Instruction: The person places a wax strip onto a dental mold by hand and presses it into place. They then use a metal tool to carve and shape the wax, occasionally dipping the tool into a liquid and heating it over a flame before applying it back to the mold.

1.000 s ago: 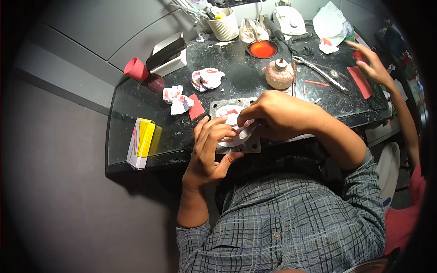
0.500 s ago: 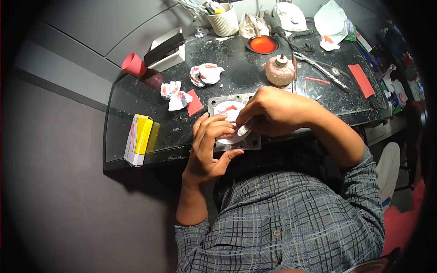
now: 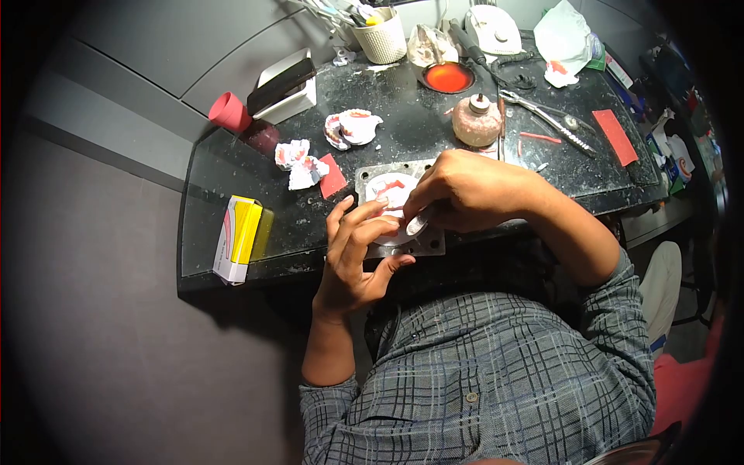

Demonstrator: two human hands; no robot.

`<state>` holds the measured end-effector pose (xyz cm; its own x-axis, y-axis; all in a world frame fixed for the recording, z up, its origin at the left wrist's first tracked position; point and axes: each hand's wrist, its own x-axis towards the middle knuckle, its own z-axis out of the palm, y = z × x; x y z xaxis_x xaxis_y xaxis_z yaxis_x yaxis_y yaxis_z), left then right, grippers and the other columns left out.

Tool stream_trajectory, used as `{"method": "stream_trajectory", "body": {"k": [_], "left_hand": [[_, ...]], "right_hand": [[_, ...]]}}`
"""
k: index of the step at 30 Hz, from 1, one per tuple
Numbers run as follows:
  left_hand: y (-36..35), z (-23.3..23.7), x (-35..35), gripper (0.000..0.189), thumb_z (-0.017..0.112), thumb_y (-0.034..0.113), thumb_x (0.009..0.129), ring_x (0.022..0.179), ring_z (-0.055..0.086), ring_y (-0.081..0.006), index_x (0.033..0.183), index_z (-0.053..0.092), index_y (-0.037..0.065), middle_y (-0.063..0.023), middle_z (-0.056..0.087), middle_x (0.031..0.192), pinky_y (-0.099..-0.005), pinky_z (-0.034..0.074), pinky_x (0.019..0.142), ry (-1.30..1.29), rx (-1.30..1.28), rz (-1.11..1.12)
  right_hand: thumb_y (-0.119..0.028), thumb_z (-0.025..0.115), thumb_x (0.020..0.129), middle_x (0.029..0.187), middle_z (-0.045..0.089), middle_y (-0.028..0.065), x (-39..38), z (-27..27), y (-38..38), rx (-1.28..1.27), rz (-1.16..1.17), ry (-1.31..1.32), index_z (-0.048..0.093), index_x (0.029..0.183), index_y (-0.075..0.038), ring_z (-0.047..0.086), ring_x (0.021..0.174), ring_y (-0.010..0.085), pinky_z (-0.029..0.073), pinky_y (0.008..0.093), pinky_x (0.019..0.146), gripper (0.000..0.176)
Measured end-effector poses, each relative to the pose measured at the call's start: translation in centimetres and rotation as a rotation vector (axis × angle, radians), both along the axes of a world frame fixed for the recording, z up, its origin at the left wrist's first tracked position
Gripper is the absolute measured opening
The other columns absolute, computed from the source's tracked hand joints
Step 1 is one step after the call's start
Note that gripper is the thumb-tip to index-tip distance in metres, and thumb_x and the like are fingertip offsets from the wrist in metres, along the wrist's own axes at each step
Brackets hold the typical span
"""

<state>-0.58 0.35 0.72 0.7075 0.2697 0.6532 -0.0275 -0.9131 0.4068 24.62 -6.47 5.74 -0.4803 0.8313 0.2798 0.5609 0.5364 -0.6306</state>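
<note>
A round white plaster mould with a pink wax piece in it sits in a square metal flask plate at the desk's front edge. My left hand lies at its left side, fingers spread, fingertips at the plaster and thumb near the plate's front. My right hand leans over the right side, closed round a small hand tool. The tool's spoon-shaped metal end sticks out below the fingers; its other end is hidden by the hand.
Plaster pieces, a red wax sheet and a yellow-white box lie to the left. Behind stand a pink-stained burner bottle, a dish of red wax and a brush pot. Metal pliers lie right.
My left fingers have spread slightly, the index finger shifting a little. My right hand has moved only slightly and still holds the tool over the plaster.
</note>
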Motion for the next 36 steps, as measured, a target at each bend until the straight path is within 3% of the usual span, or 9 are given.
{"method": "stream_trajectory", "body": {"k": [4,6,19,25,27,36], "left_hand": [[-0.2,0.0,0.0,0.053,0.088,0.024,0.078,0.121,0.064,-0.0276,0.121,0.058,0.011,-0.0032,0.069,0.114,-0.0593,0.034,0.115,0.002,0.033,0.015],[-0.2,0.0,0.1,0.053,0.088,0.024,0.078,0.121,0.065,-0.0275,0.12,0.058,0.01,-0.0034,0.069,0.114,-0.0593,0.034,0.115,-0.002,0.036,0.016],[-0.1,0.0,0.1,0.046,0.087,0.022,0.08,0.109,0.069,-0.0256,0.114,0.06,0.008,-0.0082,0.07,0.111,-0.0558,0.035,0.114,0.035,0.023,0.001],[0.1,-0.4,0.0,0.042,0.086,0.022,0.081,0.108,0.069,-0.025,0.111,0.061,0.008,-0.0076,0.072,0.111,-0.0539,0.037,0.113,0.021,0.017,-0.009],[0.1,-0.4,0.0,0.04,0.085,0.023,0.082,0.108,0.068,-0.0244,0.111,0.061,0.008,-0.007,0.072,0.11,-0.0534,0.038,0.112,0.017,0.026,-0.007],[0.3,-0.9,-0.1,0.039,0.083,0.027,0.086,0.107,0.069,-0.0236,0.109,0.056,0.009,-0.0057,0.073,0.111,-0.0505,0.04,0.108,-0.01,-0.055,-0.05]], "right_hand": [[-0.01,0.07,0.075,0.084,0.073,0.0205,-0.1,0.3,-0.2,0.003,-0.014,-0.019,0.078,0.101,-0.003,0.071,0.079,0.0388,0.056,0.0458,0.073,0.027],[0.0,0.07,0.074,0.098,0.076,0.0195,-0.2,1.0,-0.5,-0.093,-0.029,-0.079,0.077,0.108,-0.001,0.073,0.087,0.0367,0.057,0.0422,0.078,0.034],[-0.003,0.07,0.08,0.094,0.076,0.0183,-0.4,1.0,-0.6,-0.124,-0.074,-0.073,0.077,0.106,-0.001,0.074,0.081,0.0351,0.057,0.0424,0.073,0.028],[-0.012,0.072,0.085,0.094,0.076,0.0193,-0.1,0.1,-0.8,0.056,-0.022,-0.133,0.076,0.105,0.0,0.072,0.08,0.0367,0.056,0.0443,0.071,0.023],[-0.014,0.068,0.079,0.08,0.072,0.0182,0.3,-0.4,-0.9,0.175,0.019,-0.113,0.077,0.104,-0.009,0.069,0.072,0.0383,0.054,0.0476,0.065,0.027],[-0.008,0.065,0.077,0.071,0.067,0.0219,0.4,0.2,-2.4,0.169,-0.009,-0.247,0.072,0.105,-0.003,0.067,0.066,0.0418,0.051,0.0511,0.062,0.03]]}}
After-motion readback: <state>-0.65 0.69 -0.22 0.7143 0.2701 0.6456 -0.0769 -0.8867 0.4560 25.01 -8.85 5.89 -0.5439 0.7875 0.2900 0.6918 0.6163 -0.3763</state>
